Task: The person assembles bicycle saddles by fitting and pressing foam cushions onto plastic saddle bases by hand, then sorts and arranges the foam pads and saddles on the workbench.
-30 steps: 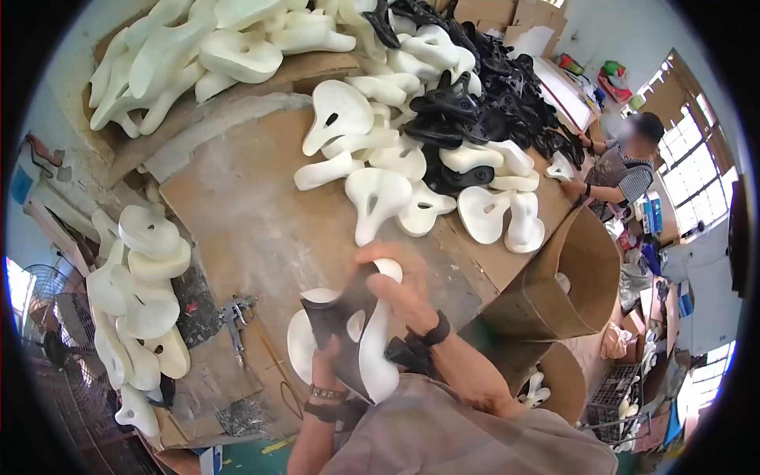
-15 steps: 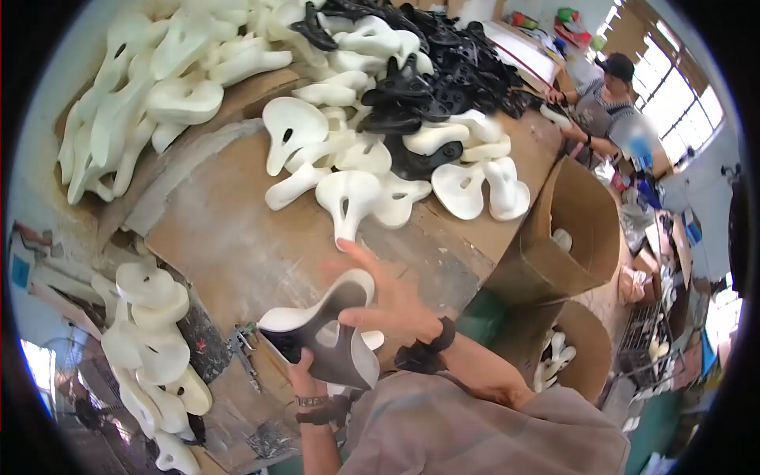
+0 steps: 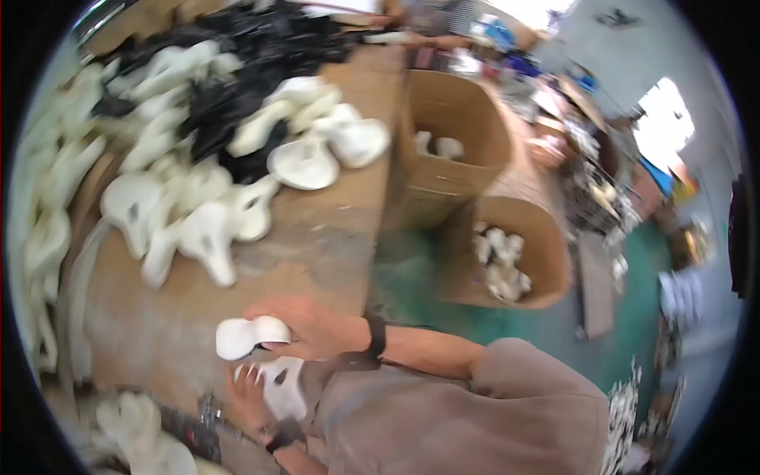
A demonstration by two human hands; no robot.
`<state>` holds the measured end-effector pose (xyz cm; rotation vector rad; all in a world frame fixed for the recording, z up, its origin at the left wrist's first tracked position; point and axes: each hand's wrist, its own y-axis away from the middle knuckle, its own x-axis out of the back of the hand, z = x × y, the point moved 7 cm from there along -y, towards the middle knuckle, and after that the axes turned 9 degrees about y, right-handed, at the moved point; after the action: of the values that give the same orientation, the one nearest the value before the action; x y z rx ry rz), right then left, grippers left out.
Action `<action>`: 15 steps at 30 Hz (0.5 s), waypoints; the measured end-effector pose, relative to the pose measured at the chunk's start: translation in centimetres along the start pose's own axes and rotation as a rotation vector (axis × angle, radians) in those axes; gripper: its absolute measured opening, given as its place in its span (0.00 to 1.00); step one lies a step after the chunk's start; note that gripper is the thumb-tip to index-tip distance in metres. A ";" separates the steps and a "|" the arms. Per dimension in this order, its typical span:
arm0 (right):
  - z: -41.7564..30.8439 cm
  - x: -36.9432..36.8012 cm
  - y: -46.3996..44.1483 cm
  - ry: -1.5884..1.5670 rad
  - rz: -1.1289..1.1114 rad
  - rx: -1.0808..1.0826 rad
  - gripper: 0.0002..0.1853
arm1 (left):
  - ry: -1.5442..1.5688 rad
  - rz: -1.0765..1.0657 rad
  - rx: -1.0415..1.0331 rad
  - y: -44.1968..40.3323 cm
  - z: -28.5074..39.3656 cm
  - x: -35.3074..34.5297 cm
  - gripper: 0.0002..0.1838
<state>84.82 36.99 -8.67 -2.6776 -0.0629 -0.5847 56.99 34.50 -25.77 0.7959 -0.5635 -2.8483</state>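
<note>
My right hand is closed on a white foam saddle pad, seen nearly edge-on above the work table. Just below it, my left hand has its fingers apart and curved upward. Beside that hand and close to my body is another white saddle pad with a slot in its middle. Whether the left fingers touch this pad is unclear because of blur.
White saddle pads and black saddle bases are heaped across the table. More pads are stacked at lower left, near a spray gun. Two cardboard boxes with white pieces stand right. A co-worker is at the far end.
My view has swung right. The dark-undersided saddle has left my left hand, whose fingers are now apart. My right hand, blurred and spread before, now grips a white pad.
</note>
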 end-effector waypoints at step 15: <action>17.7 14.8 15.6 1.075 0.119 -0.656 0.28 | -1.155 0.155 -0.120 -1.2 -3.7 15.9 0.32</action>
<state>107.16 28.99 -23.14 -2.4668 0.6733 -2.1831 45.35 30.94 -36.69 -0.9580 -0.4819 -2.8742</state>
